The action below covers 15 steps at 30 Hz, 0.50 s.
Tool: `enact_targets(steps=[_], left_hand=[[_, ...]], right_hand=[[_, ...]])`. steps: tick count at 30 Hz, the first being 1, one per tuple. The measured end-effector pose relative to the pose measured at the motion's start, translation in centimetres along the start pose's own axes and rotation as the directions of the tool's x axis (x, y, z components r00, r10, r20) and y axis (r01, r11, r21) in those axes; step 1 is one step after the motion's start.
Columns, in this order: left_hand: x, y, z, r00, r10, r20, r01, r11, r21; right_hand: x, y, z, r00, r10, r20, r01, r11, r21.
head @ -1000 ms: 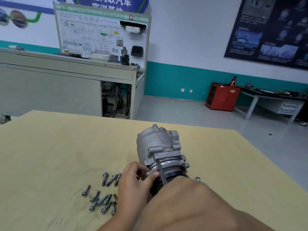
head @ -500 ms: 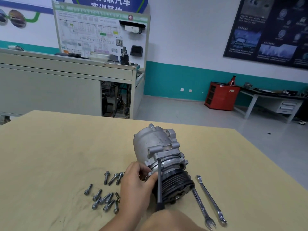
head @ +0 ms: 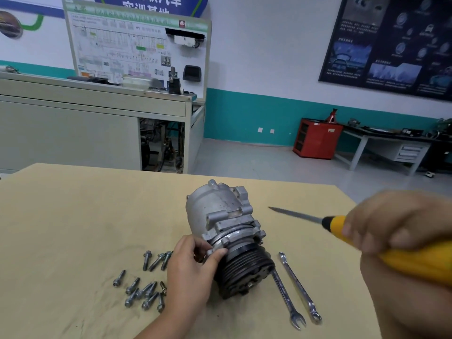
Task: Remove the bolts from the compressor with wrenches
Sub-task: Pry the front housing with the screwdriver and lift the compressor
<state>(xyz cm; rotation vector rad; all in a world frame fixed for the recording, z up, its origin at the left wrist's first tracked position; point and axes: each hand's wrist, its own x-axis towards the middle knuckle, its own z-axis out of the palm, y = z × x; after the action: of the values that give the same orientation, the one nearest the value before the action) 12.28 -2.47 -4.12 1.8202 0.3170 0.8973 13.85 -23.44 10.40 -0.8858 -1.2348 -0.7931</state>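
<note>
The silver compressor (head: pixel 220 216) lies on the tan table (head: pixel 73 216), its black pulley facing me. My left hand (head: pixel 193 267) grips its left flange by the seam. My right hand (head: pixel 401 231) is raised at the right and holds a yellow-handled screwdriver (head: pixel 335 222), blade pointing left, clear of the compressor. Several loose bolts (head: pixel 144 287) lie left of my left hand. Two wrenches (head: pixel 296 289) lie on the table right of the pulley.
The table's right edge (head: pixel 359 241) drops to a grey floor. Beyond stand a grey training bench with a wiring board (head: pixel 137 45), a red cabinet (head: pixel 316 138) and a dark side desk (head: pixel 391 143).
My right hand has pulled the screwdriver off the compressor seam and swung it up to the right. The pulley and both wrenches have come into view. The left hand keeps its grip.
</note>
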Motion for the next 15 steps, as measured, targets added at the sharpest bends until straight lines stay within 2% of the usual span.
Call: enact_targets(steps=[1, 2, 4, 7, 10, 15], left_hand=[[0.0, 0.1, 0.0, 1.0, 0.007, 0.0, -0.007, 1.0, 0.011], [-0.1, 0.1, 0.0, 1.0, 0.016, 0.0, -0.016, 1.0, 0.016], [-0.1, 0.0, 0.0, 1.0, 0.022, -0.005, -0.022, 1.0, 0.022], [-0.2, -0.1, 0.1, 1.0, 0.027, -0.015, -0.027, 0.999, 0.032], [-0.2, -0.4, 0.1, 0.999, 0.03, -0.021, -0.029, 0.999, 0.031], [-0.2, -0.6, 0.1, 0.998, 0.052, -0.023, -0.052, 0.998, 0.026]], right_hand=[[-0.5, 0.7, -0.4, 0.995, 0.07, 0.066, -0.073, 0.996, 0.047], [-0.5, 0.9, -0.6, 0.988, 0.145, -0.044, -0.146, 0.989, -0.022], [-0.8, 1.9, -0.8, 0.955, 0.193, -0.227, -0.228, 0.963, -0.14], [-3.2, 3.8, -2.1, 0.919, 0.227, -0.321, -0.327, 0.894, -0.305], [-5.5, 5.0, -3.2, 0.888, 0.322, -0.327, -0.439, 0.805, -0.399], [-8.3, 5.2, -4.4, 0.892, 0.417, -0.174, -0.426, 0.647, -0.632]])
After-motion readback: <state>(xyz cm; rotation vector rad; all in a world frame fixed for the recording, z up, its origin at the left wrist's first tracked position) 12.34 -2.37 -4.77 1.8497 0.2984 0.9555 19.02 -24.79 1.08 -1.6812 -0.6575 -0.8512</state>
